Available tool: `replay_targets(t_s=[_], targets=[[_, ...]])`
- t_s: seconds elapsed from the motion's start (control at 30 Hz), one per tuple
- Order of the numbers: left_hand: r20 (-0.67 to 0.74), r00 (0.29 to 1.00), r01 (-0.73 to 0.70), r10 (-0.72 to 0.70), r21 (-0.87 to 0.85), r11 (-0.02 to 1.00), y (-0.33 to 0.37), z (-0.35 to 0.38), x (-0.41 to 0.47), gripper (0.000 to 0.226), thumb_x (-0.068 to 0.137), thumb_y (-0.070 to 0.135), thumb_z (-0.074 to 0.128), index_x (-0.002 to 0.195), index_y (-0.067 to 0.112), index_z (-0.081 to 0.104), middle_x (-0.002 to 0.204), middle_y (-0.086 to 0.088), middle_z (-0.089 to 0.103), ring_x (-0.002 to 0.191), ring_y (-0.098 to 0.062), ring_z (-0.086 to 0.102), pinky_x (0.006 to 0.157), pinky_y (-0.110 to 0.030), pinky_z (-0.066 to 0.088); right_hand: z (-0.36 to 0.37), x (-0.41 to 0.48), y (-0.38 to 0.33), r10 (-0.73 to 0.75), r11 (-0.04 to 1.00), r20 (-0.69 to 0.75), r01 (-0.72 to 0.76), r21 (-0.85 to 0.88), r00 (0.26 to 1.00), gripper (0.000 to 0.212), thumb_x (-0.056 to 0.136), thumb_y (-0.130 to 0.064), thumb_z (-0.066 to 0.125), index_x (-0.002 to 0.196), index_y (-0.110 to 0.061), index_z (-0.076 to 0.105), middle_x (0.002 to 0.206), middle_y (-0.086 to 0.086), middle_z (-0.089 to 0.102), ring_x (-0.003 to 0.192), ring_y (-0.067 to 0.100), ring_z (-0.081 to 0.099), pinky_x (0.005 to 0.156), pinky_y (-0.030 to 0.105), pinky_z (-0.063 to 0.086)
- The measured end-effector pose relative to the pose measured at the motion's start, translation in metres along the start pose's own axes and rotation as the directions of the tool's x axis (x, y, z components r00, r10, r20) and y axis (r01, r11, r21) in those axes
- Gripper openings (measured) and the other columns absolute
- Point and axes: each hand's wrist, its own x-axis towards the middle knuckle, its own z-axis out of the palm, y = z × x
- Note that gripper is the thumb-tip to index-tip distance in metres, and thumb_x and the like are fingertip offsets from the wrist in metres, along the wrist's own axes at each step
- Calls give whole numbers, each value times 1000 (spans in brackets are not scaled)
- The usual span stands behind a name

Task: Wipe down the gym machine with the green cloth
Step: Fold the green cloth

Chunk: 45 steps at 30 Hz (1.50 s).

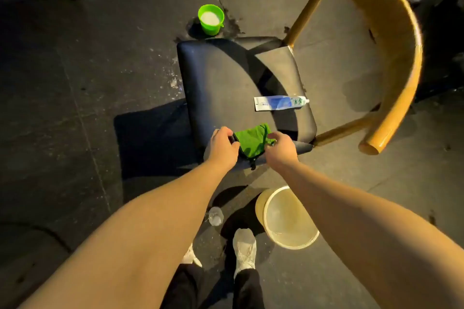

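Head view: gym machine's yellow frame is arcing through upper right, its black seat pad sitting centre. Left hand and right hand are pinching opposite edges of green cloth, lying at pad's lower edge.

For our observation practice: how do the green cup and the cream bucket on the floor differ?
The green cup is bright green; the bucket is cream. The cup looks much smaller than the bucket. The cup stands beyond the black seat, the bucket on its near side. Both stand upright, open-topped, on the floor.
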Motion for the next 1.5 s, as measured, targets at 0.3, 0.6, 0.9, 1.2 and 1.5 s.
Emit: replay_targets(t_s=[0.3, 0.6, 0.9, 1.2, 1.5], targets=[[133, 991, -61, 20, 312, 948, -9, 40, 45, 28, 95, 35, 69, 120, 22, 70, 123, -5, 54, 123, -27, 46, 98, -41, 44, 36, 57, 16, 150, 984, 27, -146, -100, 988, 46, 92, -30, 72, 136, -26, 59, 130, 10, 59, 127, 31, 47, 103, 42, 42], [187, 980, 65, -72, 44, 997, 26, -61, -28, 25, 85, 4, 65, 78, 20, 47, 88, -7, 59, 81, -29, 56, 72, -40, 48, -36, -42, -41, 17, 973, 198, -62, 223, 980, 30, 83, -5, 81, 107, -1, 62, 95, 8, 69, 87, 15, 63, 75, 21, 54], [146, 981, 137, -130, -34, 990, 50, -181, -173, 12, 91, 18, 69, 81, 13, 64, 81, -7, 65, 79, -23, 61, 68, -34, 47, -104, -181, -124, -226, 868, 396, -1, 497, 890, 15, 92, -25, 75, 94, -10, 73, 92, 9, 77, 85, 19, 72, 77, 29, 59], [-188, 875, 352, -447, -387, 852, 43, -220, -395, 50, 92, 21, 68, 140, 27, 56, 137, 1, 61, 119, -19, 60, 106, -34, 46, -90, -326, -166, -475, 880, 756, 261, 398, 450, 20, 92, -18, 75, 103, -3, 71, 93, 18, 74, 82, 27, 69, 77, 42, 59], [-474, 522, 292, -709, -682, 670, -13, -176, -624, 24, 93, 35, 71, 92, 18, 55, 82, 6, 53, 70, -4, 49, 57, -15, 37, -21, -513, -144, -457, 559, 888, 793, 242, 50, 20, 90, -24, 77, 99, -26, 60, 103, 3, 69, 94, 18, 67, 81, 40, 59]])
